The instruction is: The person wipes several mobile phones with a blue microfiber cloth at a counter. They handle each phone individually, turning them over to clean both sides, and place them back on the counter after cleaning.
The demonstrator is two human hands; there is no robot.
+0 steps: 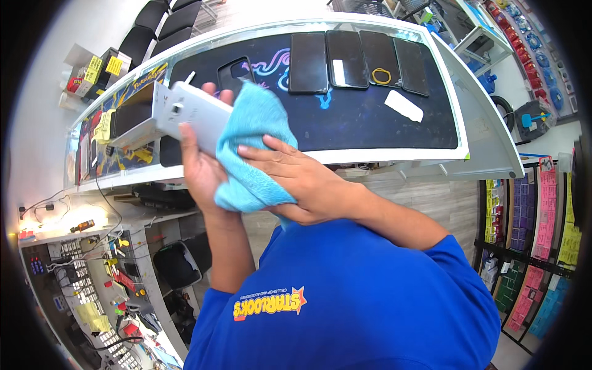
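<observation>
My left hand (pixel 205 169) grips a white smartphone (pixel 191 114) over the counter, back side facing up with its camera visible. A light-blue cloth (pixel 258 117) lies over the phone's right part and hides it. Spread flat, the fingers of my right hand (pixel 299 176) press on the cloth against the phone. On the dark mat beyond lie several black smartphones (pixel 308 61) in a row. One carries a yellow rubber band (pixel 381 76), another a white label (pixel 338 72). A black phone case (pixel 236 75) sits behind the phone in my hand.
The dark mat (pixel 370 132) covers a white-framed display counter (pixel 464 132), with a white slip (pixel 404 106) at its right. Boxes (pixel 105 68) and black chairs (pixel 154 31) stand at the far left. A cluttered workbench (pixel 117 271) is at my left, and accessory racks (pixel 524 246) at my right.
</observation>
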